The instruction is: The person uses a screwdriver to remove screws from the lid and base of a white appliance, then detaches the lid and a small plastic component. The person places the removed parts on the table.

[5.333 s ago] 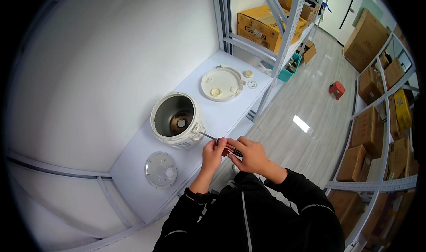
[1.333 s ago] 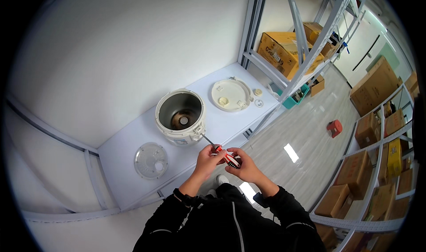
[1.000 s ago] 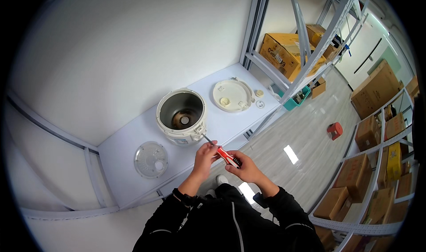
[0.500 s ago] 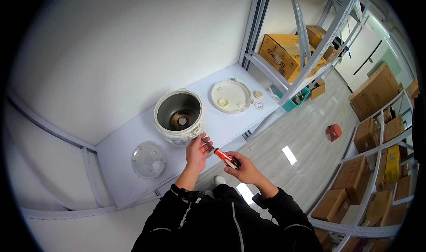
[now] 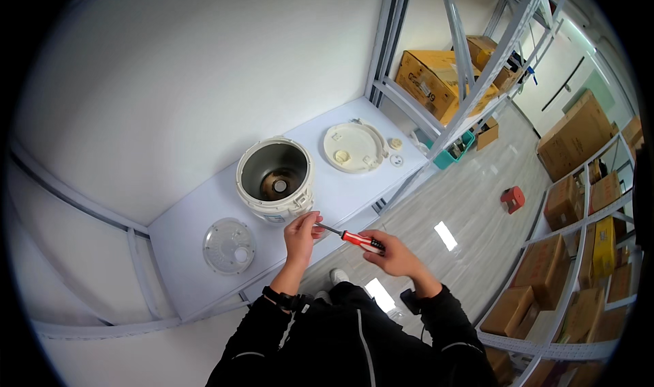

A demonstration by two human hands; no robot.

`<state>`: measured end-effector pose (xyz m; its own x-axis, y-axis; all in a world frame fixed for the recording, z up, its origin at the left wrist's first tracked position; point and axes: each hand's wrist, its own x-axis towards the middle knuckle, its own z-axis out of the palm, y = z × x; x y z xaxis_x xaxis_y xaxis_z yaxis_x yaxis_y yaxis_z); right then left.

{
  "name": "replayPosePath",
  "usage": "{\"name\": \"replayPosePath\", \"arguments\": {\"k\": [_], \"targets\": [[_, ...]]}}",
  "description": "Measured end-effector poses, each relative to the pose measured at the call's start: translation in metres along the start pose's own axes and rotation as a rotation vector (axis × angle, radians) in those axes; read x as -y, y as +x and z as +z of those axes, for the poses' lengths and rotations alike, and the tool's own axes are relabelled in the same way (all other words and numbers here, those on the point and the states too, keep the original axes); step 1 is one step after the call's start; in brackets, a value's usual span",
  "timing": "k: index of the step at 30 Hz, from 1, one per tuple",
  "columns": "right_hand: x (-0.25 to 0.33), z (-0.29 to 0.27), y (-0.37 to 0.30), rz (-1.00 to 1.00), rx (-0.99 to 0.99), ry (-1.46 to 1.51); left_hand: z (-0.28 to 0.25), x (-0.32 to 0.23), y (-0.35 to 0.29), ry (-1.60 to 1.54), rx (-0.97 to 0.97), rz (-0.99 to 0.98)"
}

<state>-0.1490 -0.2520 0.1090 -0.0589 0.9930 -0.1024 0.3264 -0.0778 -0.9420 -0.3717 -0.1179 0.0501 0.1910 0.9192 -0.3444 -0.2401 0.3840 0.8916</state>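
My right hand (image 5: pixel 395 255) grips the red, white and black handle of a screwdriver (image 5: pixel 355 238). Its metal shaft points left, toward my left hand (image 5: pixel 300 238), whose thumb and fingers are pinched together around the tip. Whether a small part sits between those fingertips is hidden. Just beyond my left hand stands a white rice cooker body (image 5: pixel 278 206), open at the top, with a grey inside and brown stains around a round piece at its bottom. Both hands are at the table's near edge, apart from the cooker.
On the white table (image 5: pixel 184 217), a translucent round cover (image 5: pixel 229 245) lies left of the cooker. A white round lid (image 5: pixel 357 145) lies to its right, near a small cream cap (image 5: pixel 396 144) and a small white disc (image 5: pixel 396 160). Shelves with cardboard boxes (image 5: pixel 541 270) and a red stool (image 5: pixel 512 199) stand right.
The screwdriver and my right hand have moved right, away from the cooker. My left hand has drawn slightly back from the cooker's front, and its fingers have closed at the screwdriver's tip.
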Motion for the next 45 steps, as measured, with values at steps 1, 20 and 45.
{"name": "replayPosePath", "arguments": {"k": [1, 20, 45], "targets": [[0.004, -0.014, -0.002, 0.017, 0.022, -0.044, -0.001, -0.001, -0.001, 0.082, 0.0, 0.07], [-0.012, -0.158, 0.058, -0.056, 0.042, -0.095, 0.104, 0.019, 0.046, 0.468, 0.144, 0.322], [-0.03, -0.217, 0.163, -0.254, 0.266, 0.048, 0.138, 0.024, 0.044, 0.256, -0.305, 0.406]]}}
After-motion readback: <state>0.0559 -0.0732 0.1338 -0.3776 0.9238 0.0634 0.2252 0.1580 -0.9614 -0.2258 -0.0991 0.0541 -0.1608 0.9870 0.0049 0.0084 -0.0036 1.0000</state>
